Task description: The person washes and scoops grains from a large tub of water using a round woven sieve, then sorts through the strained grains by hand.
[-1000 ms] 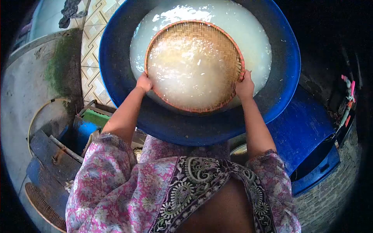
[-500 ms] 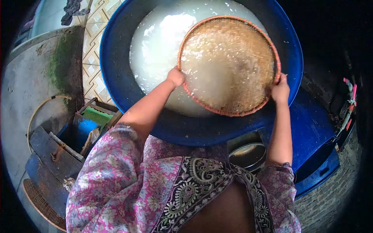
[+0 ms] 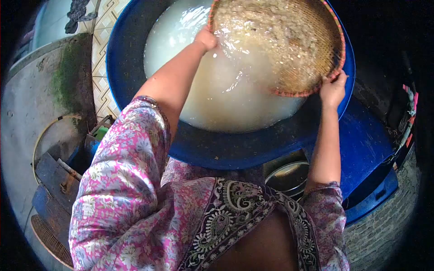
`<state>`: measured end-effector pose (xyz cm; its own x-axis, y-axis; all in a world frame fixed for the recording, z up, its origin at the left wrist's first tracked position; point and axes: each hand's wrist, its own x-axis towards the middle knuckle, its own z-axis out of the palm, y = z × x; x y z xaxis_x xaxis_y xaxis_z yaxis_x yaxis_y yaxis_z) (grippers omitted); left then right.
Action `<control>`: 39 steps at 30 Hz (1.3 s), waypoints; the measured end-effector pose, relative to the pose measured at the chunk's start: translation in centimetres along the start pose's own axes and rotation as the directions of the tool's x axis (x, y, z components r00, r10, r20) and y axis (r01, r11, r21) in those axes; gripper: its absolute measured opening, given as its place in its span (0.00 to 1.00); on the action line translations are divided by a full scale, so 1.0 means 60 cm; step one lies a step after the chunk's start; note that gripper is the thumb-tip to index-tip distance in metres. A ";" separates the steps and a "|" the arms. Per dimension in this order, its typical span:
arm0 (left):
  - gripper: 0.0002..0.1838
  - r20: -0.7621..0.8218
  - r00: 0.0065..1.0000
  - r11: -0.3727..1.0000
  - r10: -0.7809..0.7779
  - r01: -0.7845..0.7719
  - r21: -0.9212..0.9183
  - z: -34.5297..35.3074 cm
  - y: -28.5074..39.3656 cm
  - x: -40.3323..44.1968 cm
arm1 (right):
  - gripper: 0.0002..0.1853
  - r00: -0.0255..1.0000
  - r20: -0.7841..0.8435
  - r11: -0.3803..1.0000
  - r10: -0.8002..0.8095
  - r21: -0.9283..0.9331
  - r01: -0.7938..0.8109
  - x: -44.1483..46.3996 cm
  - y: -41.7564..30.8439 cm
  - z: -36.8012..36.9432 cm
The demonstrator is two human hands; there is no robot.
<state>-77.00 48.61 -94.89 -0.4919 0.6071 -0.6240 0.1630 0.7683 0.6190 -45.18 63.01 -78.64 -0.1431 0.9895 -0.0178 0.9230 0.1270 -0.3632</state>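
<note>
A round woven basket with a red-and-tan bound rim lies tilted in the cloudy water of a large blue tub. My left hand is closed on the basket's left rim, and my right hand grips the lower right rim. Pale wet bits, too small to name, are spread over the weave. Murky water covers the basket's lower left part and hides its rim there. The far edge of the basket is out of the frame.
Right of the tub lies a blue plastic container. A round metal vessel stands below the tub. On the left are a concrete wall, a rusty box-like object and another woven basket.
The basket has moved right and away from my body, with both hands holding it. It now tilts, its lower left part under water, and the pale bits on the weave show more clearly.
</note>
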 end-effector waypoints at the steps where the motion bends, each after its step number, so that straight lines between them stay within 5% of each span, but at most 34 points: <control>1: 0.20 -0.024 1.000 0.998 0.016 -0.015 0.057 -0.022 -0.008 -0.002 | 0.21 0.999 0.009 0.999 0.031 0.040 -0.031 -0.013 -0.015 0.015; 5: 0.22 -0.035 0.999 0.976 0.001 0.007 0.219 -0.079 -0.058 -0.028 | 0.21 0.994 0.076 0.988 0.078 0.125 -0.087 -0.060 -0.034 0.069; 13: 0.20 -0.033 0.976 0.964 -0.216 0.219 0.149 -0.131 -0.190 -0.142 | 0.21 0.946 0.308 0.965 0.097 0.204 -0.165 -0.137 -0.059 0.120; 25: 0.20 0.013 0.938 0.922 -0.348 0.339 0.188 -0.116 -0.204 -0.275 | 0.18 0.846 0.529 0.997 0.066 -0.008 -0.073 -0.159 -0.034 0.090; 27: 0.21 0.080 0.911 0.895 -0.406 0.378 0.237 -0.106 -0.155 -0.287 | 0.18 0.859 0.510 0.997 0.050 0.027 -0.074 -0.146 -0.023 0.071; 33: 0.17 0.175 0.952 0.961 -0.250 0.223 0.161 -0.023 -0.092 -0.242 | 0.23 0.870 0.483 0.995 0.093 -0.068 -0.069 -0.068 0.025 0.013; 39: 0.16 0.182 0.973 0.986 -0.141 0.121 0.118 0.031 -0.043 -0.138 | 0.23 0.958 0.277 0.986 0.070 -0.164 -0.024 -0.008 0.035 -0.015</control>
<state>-71.76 42.00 -92.20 -0.3462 0.5196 -0.7812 0.2022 0.8544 0.4787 -42.85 62.86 -78.55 -0.1718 0.9383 -0.3002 0.9723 0.1125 -0.2048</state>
